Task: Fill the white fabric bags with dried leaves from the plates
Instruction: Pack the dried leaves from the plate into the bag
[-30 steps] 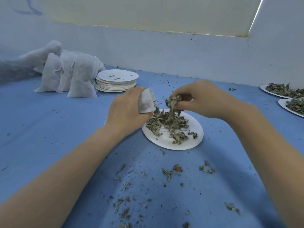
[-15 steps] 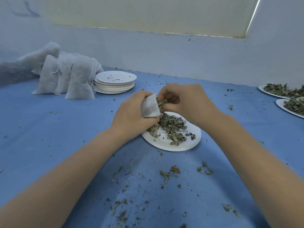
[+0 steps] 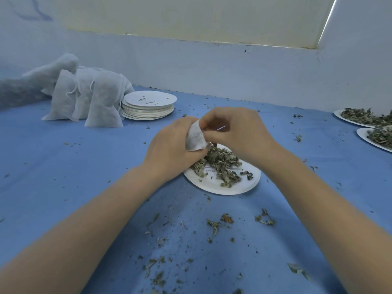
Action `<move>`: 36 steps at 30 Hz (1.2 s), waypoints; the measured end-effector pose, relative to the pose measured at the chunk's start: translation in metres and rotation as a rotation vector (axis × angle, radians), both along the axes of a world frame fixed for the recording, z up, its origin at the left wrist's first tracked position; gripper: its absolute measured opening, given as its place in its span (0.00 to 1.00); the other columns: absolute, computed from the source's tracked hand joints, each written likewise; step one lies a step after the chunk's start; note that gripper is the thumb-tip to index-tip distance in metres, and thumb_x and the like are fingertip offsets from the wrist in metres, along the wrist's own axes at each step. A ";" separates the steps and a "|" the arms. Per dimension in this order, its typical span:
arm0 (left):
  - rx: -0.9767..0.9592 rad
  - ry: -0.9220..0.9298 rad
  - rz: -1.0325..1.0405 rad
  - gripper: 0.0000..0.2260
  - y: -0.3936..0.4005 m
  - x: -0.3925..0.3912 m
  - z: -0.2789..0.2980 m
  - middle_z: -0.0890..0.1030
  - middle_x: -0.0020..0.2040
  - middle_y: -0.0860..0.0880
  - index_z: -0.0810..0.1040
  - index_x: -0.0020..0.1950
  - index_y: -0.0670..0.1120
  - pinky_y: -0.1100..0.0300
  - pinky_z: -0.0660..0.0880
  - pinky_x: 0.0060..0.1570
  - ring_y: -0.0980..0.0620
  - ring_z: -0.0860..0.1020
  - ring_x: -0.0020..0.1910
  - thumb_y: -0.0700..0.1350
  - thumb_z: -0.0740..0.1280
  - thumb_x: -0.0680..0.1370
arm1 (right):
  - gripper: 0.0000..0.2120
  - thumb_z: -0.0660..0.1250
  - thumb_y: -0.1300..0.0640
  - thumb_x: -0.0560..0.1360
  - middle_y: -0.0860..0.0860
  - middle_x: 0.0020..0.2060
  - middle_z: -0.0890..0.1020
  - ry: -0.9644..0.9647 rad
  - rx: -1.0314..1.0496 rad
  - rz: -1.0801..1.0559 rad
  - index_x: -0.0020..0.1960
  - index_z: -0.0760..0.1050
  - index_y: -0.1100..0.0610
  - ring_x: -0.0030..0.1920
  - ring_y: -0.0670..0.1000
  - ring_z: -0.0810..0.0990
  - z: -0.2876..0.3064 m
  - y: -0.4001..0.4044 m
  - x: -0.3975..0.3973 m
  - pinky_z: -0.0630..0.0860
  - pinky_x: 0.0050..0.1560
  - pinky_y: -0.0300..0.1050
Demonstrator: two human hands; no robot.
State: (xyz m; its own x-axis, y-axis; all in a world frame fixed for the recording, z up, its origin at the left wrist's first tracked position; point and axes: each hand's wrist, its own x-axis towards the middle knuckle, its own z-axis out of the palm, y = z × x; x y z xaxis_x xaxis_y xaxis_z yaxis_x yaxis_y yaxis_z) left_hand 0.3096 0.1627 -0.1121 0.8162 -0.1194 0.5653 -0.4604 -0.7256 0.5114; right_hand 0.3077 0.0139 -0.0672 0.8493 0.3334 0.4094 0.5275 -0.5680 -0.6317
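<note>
- Near the middle of the blue-covered bench [image 3: 63, 166], two bare hands meet just above a white paper plate [image 3: 233, 187].
- The left hand [image 3: 169, 153] grips a small white fabric bag [image 3: 196, 139], fingers curled round it, with the bag's top turned toward the other hand.
- The right hand [image 3: 237, 132] is curled with its fingertips bunched at the bag's mouth; whether they pinch leaves or the cloth cannot be told.
- Dried leaves [image 3: 220, 164] lie heaped on the plate, partly under both hands.
- Loose leaf crumbs [image 3: 214, 225] are scattered over the bench toward its near edge.
- Toward the far left corner, several filled white bags [image 3: 93, 102] lean together.
- A stack of empty paper plates [image 3: 148, 107] sits just beside them, touching the nearest bag.
- At the right edge, two more plates of leaves [image 3: 364, 118] are partly cut off from view.
- A pale wall [image 3: 212, 66] runs along the far edge.
</note>
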 end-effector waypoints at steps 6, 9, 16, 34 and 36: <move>0.226 -0.137 -0.012 0.21 -0.007 -0.004 0.003 0.79 0.54 0.42 0.75 0.60 0.38 0.66 0.57 0.42 0.41 0.75 0.52 0.39 0.72 0.69 | 0.10 0.65 0.65 0.68 0.48 0.25 0.70 -0.144 -0.305 -0.172 0.33 0.74 0.52 0.32 0.51 0.67 -0.013 0.015 0.000 0.62 0.32 0.38; 0.220 -0.111 -0.020 0.22 -0.006 -0.003 0.003 0.79 0.55 0.46 0.74 0.60 0.42 0.67 0.57 0.42 0.44 0.74 0.53 0.44 0.73 0.68 | 0.16 0.62 0.63 0.72 0.47 0.26 0.69 -0.016 -0.391 -0.037 0.30 0.68 0.48 0.30 0.47 0.67 -0.006 0.010 -0.001 0.63 0.33 0.36; 0.067 -0.057 -0.103 0.28 -0.005 -0.004 0.001 0.76 0.53 0.54 0.70 0.62 0.49 0.58 0.71 0.45 0.53 0.74 0.49 0.50 0.75 0.65 | 0.09 0.67 0.65 0.71 0.51 0.41 0.81 0.073 -0.311 0.161 0.48 0.80 0.56 0.28 0.36 0.71 0.009 -0.009 -0.002 0.67 0.35 0.29; 0.243 -0.008 0.125 0.26 0.025 0.017 -0.010 0.74 0.61 0.47 0.69 0.65 0.46 0.53 0.68 0.49 0.41 0.73 0.55 0.45 0.70 0.69 | 0.11 0.68 0.45 0.72 0.40 0.46 0.81 0.129 -0.438 -0.118 0.54 0.78 0.43 0.44 0.42 0.79 0.006 -0.044 0.022 0.69 0.36 0.28; 0.244 -0.018 0.119 0.25 0.025 0.016 -0.011 0.75 0.59 0.47 0.69 0.64 0.46 0.53 0.69 0.48 0.41 0.73 0.54 0.45 0.71 0.69 | 0.24 0.67 0.38 0.70 0.42 0.55 0.76 0.179 -0.598 -0.136 0.64 0.73 0.45 0.52 0.44 0.75 -0.002 -0.040 0.024 0.67 0.44 0.33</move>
State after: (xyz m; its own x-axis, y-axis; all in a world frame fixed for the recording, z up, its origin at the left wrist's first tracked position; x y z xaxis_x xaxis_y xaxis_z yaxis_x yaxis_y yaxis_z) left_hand 0.3260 0.1876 -0.1232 0.8225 -0.1580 0.5463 -0.3723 -0.8758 0.3072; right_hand 0.3319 -0.0266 -0.0697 0.9381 0.3447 0.0335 0.3415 -0.9043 -0.2563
